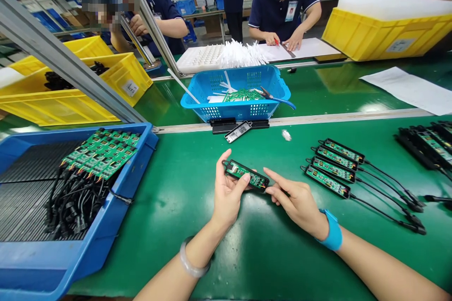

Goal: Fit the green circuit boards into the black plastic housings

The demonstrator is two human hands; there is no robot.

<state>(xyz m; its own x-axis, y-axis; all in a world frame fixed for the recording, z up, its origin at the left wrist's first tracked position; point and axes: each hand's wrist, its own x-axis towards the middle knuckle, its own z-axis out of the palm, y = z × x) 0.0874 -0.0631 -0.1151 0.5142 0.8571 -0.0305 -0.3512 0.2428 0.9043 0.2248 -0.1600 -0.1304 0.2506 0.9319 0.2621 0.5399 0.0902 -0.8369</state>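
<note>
My left hand [228, 193] grips a long black case with a green circuit board [246, 175] in it, thumb on top and fingers round its left end. My right hand [294, 200] pinches the case's right end with the index finger stretched along it. Both hands hover just above the green belt [247, 244]. A few finished cases with black cables [334, 167] lie in a row to the right of my right hand.
A blue tray [116, 207] at left holds green boards with black cords. A blue basket [236, 91] with white strips and pliers stands ahead, two black cases [238, 128] before it. Yellow bins sit at left and far right. Other people work across the line.
</note>
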